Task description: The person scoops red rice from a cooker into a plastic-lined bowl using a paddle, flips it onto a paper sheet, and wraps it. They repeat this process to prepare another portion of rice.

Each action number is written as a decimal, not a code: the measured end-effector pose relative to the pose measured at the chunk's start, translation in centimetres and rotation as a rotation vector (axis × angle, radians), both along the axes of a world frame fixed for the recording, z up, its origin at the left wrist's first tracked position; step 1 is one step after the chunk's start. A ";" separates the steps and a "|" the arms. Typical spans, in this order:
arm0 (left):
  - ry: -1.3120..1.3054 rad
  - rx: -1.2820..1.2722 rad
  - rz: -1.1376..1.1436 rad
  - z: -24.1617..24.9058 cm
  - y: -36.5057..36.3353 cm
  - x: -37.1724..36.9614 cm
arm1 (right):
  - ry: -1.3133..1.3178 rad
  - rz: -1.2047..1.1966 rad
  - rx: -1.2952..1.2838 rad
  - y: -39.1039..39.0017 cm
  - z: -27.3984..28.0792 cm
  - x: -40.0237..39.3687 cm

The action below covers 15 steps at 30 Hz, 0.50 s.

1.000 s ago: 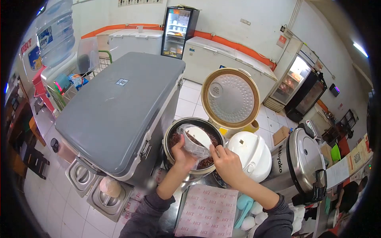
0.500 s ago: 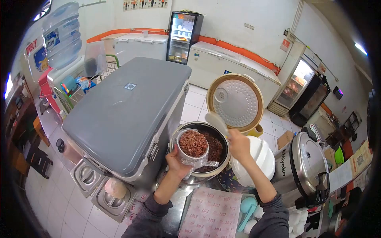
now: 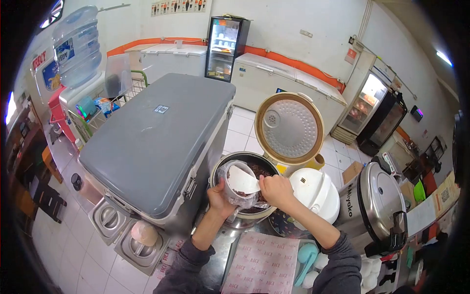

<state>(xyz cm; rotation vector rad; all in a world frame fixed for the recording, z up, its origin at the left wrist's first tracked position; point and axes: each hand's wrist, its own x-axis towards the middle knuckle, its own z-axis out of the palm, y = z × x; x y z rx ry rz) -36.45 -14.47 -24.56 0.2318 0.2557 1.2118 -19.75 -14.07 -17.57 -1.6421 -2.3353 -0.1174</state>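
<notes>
My left hand [image 3: 220,200] grips a small bowl [image 3: 226,172] lined with clear plastic, tilted toward me over the open rice cooker [image 3: 273,211]. My right hand [image 3: 276,190] is closed on the handle of a white rice paddle [image 3: 242,180]. The paddle's blade lies flat over the bowl's mouth and hides most of the red-brown rice in it. Behind the bowl, more dark rice [image 3: 262,170] shows inside the cooker pot. The cooker's round lid [image 3: 293,128] stands raised at the back.
A big grey cooler box [image 3: 161,132] stands left of the cooker. To the right are a white-lidded container [image 3: 313,196] and a steel Miyako rice cooker [image 3: 372,206]. Nearer me lie printed wrapping paper [image 3: 259,264] and a turquoise scoop [image 3: 307,255]. Steel lidded pans [image 3: 142,250] sit at lower left.
My right hand has brought the paddle down and left, from above the cooker's right side onto the rice in the bowl. The bowl has tilted slightly and stays in my left hand.
</notes>
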 end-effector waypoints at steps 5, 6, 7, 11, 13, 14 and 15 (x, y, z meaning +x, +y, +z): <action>-0.044 0.005 -0.006 -0.2 -0.1 0.0 | 0.014 -0.002 -0.066 2.0 1.5 1.5; -0.057 0.017 -0.004 -0.2 0.0 -0.2 | 0.043 -0.010 -0.091 1.8 2.7 1.6; -0.072 0.028 -0.002 -0.4 0.3 -0.6 | 0.070 -0.018 -0.118 1.5 3.6 1.8; -0.061 0.095 0.016 0.5 0.3 -0.4 | 0.073 0.004 -0.023 0.6 1.3 0.8; -0.027 0.097 0.007 1.1 -0.3 -0.5 | 0.090 -0.008 -0.013 0.3 0.6 0.4; -0.046 0.074 0.015 0.6 -0.8 -0.5 | 0.068 -0.010 -0.032 0.0 0.5 0.3; -0.058 0.055 0.021 0.4 -1.2 -0.6 | 0.052 -0.014 -0.047 -0.3 0.5 0.1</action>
